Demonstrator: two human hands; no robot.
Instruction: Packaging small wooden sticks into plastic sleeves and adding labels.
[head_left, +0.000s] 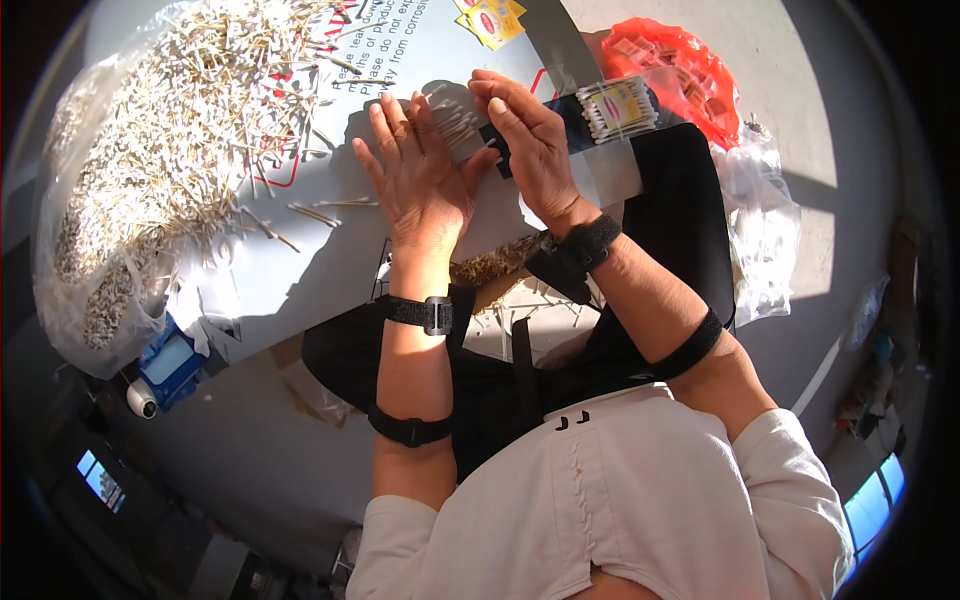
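Between my two hands lies a small bundle of cotton swabs (pixel 455 125) on the grey board. My left hand (pixel 425 185) is flat with fingers spread, its fingertips by the left side of the bundle. On the other side my right hand (pixel 535 145) is tilted on edge, its fingers stretched out near the swabs' right ends. Neither hand grips anything that I can see. Right of my right hand sits a pack of cotton swabs (pixel 618 107) with a yellow card in it. A dark block (pixel 495 150) shows partly behind my right hand.
A big heap of loose cotton swabs (pixel 180 120) in a clear plastic bag (pixel 60 250) covers the left. Yellow cards (pixel 490 22) lie at the far edge. A red bag (pixel 680 75) of small packs and a clear bag (pixel 755 220) stand right. A blue-and-white pack (pixel 172 365) sits lower left.
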